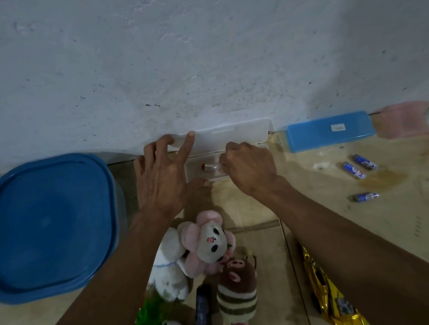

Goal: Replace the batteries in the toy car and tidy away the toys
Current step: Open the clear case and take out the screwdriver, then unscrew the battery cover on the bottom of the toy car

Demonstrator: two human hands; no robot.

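The clear plastic case lies open on the tiled floor against the wall, its lid raised toward the wall. The left hand is spread flat with its fingers released, fingertips on the lid edge and thumb at the near rim of the tray. The right hand is clenched, its fingertips pinching the clear end of a small red-capped tool that lies inside the tray. Three blue batteries lie loose on the floor to the right, apart from the case. A closed blue case sits beside the clear one. The gold toy car rests near the right forearm. Plush toys lie between the forearms, and a blue-lidded container stands at the left.
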